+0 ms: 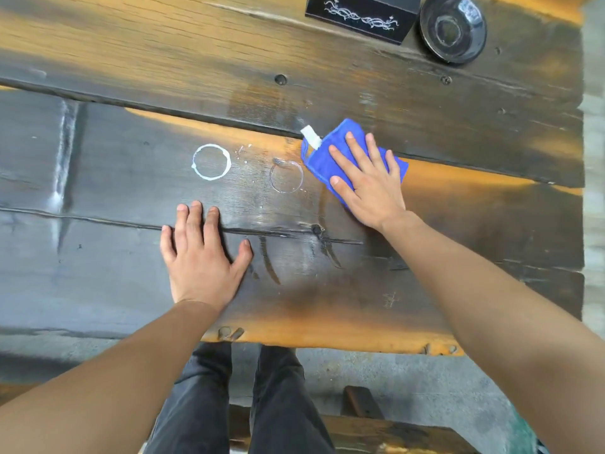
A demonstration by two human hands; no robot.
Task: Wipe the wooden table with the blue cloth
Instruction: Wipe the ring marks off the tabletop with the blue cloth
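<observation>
Grip: the right hand (370, 181) lies flat with fingers spread, palm pressing down on the blue cloth (322, 160); nothing is pinched or lifted. The left hand (203, 253) rests flat and empty on the bare wood, fingers loosely apart.
Wooden table (131, 290): dark, weathered planks with orange-brown patches along the plank edges and the near edge; long cracks run across it, and round bolt heads show in the far plank.
Arms: both bare forearms reach in from the bottom of the view, the right one angled from the lower right, the left from the lower left.
Legs: dark trousers (262, 404) stand just in front of the near table edge, over a grey floor.
Black box (360, 14): at the far edge, with a white scroll pattern on its side.
Dark bowl (453, 27): glossy, just beside the box to its right.
Cloth position: folded, right of the table's centre, lying across the seam between the far plank and the middle one; a white tag (311, 136) sticks out at its upper left corner.
White ring (211, 162): a bright, full circle mark on the middle plank, beyond the left hand's fingertips.
Faint ring (285, 176): a paler, smeared circle between the white ring and the cloth, near the cloth's left edge.
Wet streaks (271, 263): thin curved marks right of the left thumb.
</observation>
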